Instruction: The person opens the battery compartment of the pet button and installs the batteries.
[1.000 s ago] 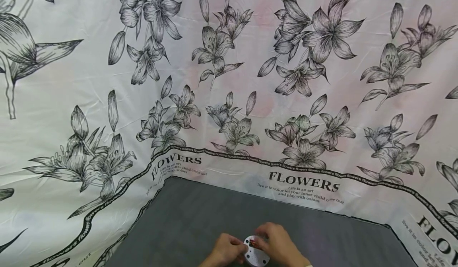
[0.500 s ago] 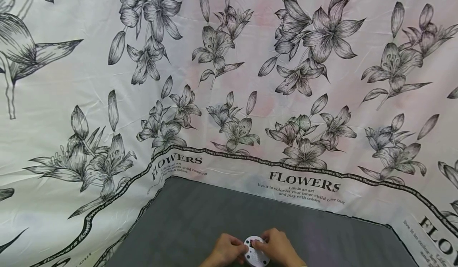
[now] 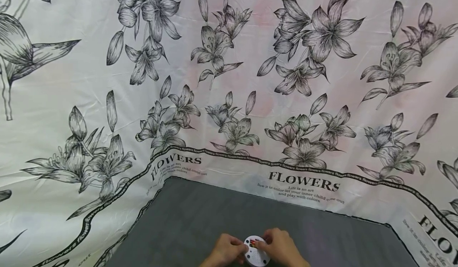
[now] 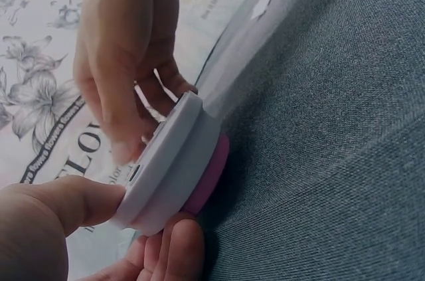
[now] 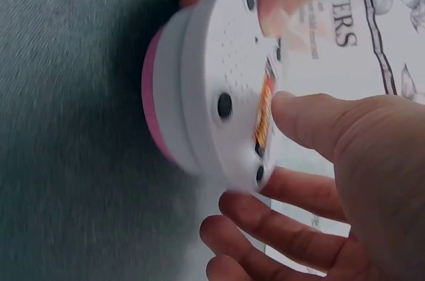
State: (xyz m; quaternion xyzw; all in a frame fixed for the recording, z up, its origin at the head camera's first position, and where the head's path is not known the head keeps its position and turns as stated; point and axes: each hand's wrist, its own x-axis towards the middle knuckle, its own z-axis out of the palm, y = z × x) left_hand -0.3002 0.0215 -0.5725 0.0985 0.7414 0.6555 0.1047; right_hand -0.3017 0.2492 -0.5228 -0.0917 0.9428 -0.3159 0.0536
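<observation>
A round white device (image 3: 258,256) with a pink far side (image 5: 154,95) is held tilted near the front of the grey surface. Its face has black round feet, small holes and an uncovered battery slot. Orange-and-red batteries (image 5: 264,113) show in the slot. My left hand (image 3: 227,249) pinches the rim, thumb on the face side and fingers beneath. My right hand (image 3: 282,248) has its thumb at the batteries; its other fingers spread loosely by the rim. How many batteries lie in the slot I cannot tell.
A grey cloth-covered surface (image 3: 200,215) stretches around the hands. Behind and on both sides hang white curtains (image 3: 243,100) printed with flowers and lettering. A small white piece (image 4: 263,2) lies on the surface in the left wrist view.
The right thumb moved over the battery slot, covering it half a second ago, then shifted so the batteries show again. The left hand and the device have stayed in place.
</observation>
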